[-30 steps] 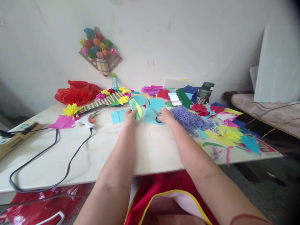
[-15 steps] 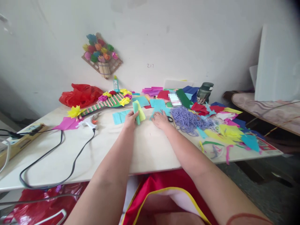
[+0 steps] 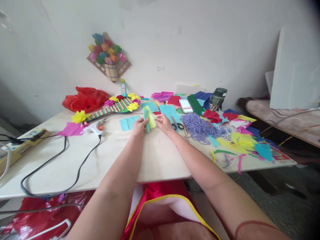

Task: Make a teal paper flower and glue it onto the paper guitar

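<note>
My left hand (image 3: 140, 126) is closed around folded sheets of crepe paper (image 3: 149, 119), blue-green on the near side and yellow on the right. At the paper's right edge is my right hand (image 3: 164, 124), its fingertips drawn together; whether they grip the edge or something small cannot be made out. Black-handled scissors (image 3: 178, 126) lie on the table just right of that hand, blades pointing away. Light blue paper pieces (image 3: 168, 109) lie behind them, and another light blue sheet (image 3: 128, 123) lies left of my left hand.
A flower-decorated green craft piece (image 3: 110, 110) and a glue gun (image 3: 93, 130) with a trailing black cord lie to the left. Purple yarn (image 3: 196, 126), coloured paper scraps (image 3: 237, 141) and a dark bottle (image 3: 218, 99) occupy the right. A power strip (image 3: 23, 146) sits at the left edge.
My right hand has lifted off the scissors and moved left and up to the folded paper's edge. The scissors now show uncovered on the table. My left hand stays nearly still.
</note>
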`<state>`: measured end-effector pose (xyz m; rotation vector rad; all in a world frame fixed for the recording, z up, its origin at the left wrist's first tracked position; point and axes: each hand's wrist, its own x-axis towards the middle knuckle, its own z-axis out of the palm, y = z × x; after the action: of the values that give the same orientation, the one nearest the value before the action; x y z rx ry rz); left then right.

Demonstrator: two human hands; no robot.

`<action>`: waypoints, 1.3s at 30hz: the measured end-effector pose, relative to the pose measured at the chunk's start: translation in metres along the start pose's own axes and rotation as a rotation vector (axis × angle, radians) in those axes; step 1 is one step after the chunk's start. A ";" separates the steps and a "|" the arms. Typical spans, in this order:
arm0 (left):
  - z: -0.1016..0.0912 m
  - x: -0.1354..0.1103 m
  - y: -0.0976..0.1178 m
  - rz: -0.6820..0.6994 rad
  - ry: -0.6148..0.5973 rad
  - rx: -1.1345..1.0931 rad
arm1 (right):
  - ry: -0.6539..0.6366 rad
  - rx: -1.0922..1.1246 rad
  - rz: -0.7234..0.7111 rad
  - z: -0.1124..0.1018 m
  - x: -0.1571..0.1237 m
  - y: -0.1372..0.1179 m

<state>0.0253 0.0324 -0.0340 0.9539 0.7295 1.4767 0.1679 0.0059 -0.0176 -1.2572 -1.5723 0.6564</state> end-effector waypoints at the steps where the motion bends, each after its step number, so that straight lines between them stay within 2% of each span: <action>1: 0.000 0.000 0.000 -0.001 -0.001 0.006 | 0.005 0.008 0.008 0.001 -0.001 -0.001; 8: -0.001 0.000 -0.002 -0.002 0.004 0.003 | 0.066 0.057 0.032 0.002 -0.004 -0.002; 14: 0.000 0.000 -0.002 0.005 0.031 -0.069 | 0.009 0.160 0.073 0.002 -0.005 -0.003; 21: 0.000 0.001 -0.002 0.014 0.043 -0.090 | 0.045 0.158 0.077 0.007 -0.001 0.003; 33: 0.005 -0.004 -0.002 -0.059 -0.073 0.019 | 0.074 0.035 -0.045 0.006 0.004 0.009; 36: 0.010 -0.005 -0.001 -0.049 -0.068 0.024 | 0.119 -0.042 -0.017 0.005 0.004 0.007; 39: 0.014 -0.005 -0.001 -0.001 -0.006 0.050 | 0.152 -0.135 0.011 0.003 0.003 0.004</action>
<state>0.0382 0.0264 -0.0287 0.9950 0.7654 1.4607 0.1664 0.0108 -0.0206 -1.3833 -1.5038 0.4561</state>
